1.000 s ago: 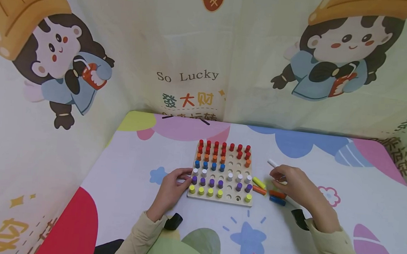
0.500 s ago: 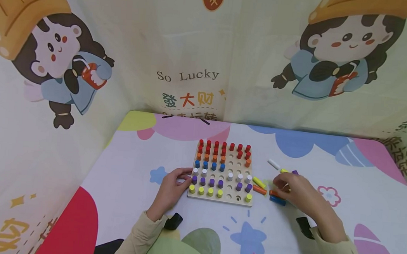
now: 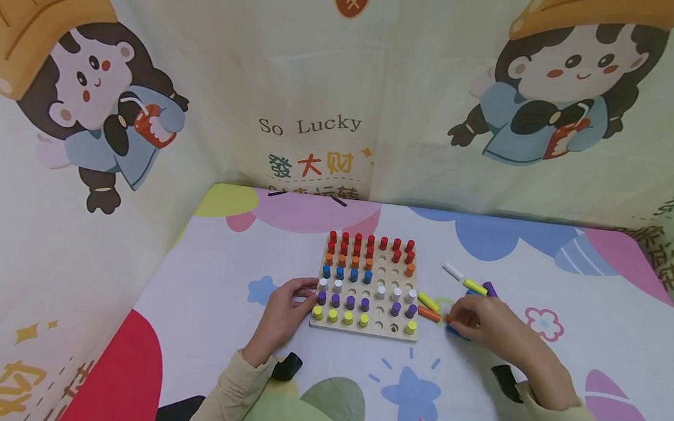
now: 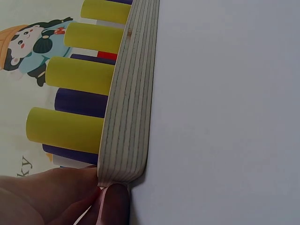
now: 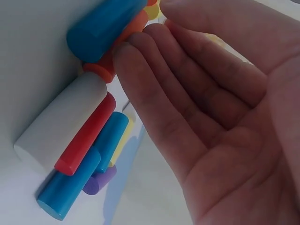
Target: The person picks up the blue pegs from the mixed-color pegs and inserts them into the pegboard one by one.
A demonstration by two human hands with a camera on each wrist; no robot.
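A wooden pegboard [image 3: 341,327] carries rows of red, orange, blue, white, purple and yellow pegs, with several bare holes. My left hand [image 3: 285,313] rests against its left edge; the left wrist view shows fingertips [image 4: 115,199] touching the board's corner beside a yellow peg [image 4: 65,130]. Right of the board, my right hand [image 3: 498,326] is low over loose pegs, its fingers bent. In the right wrist view those fingers [image 5: 150,93] touch an orange peg [image 5: 101,69], while the thumb stays apart. A blue peg [image 5: 101,30] lies against that orange one.
Between board and right hand lie a loose yellow peg [image 3: 428,302] and an orange peg [image 3: 429,314]. Beyond the hand are a white peg [image 3: 453,272], another yellow peg [image 3: 475,286] and a purple peg [image 3: 490,289]. Patterned curtains [image 3: 424,113] hang behind the table.
My right hand has moved down and slightly right, from near the white peg to the orange and blue pegs, uncovering a yellow and a purple peg. The left hand stays put.
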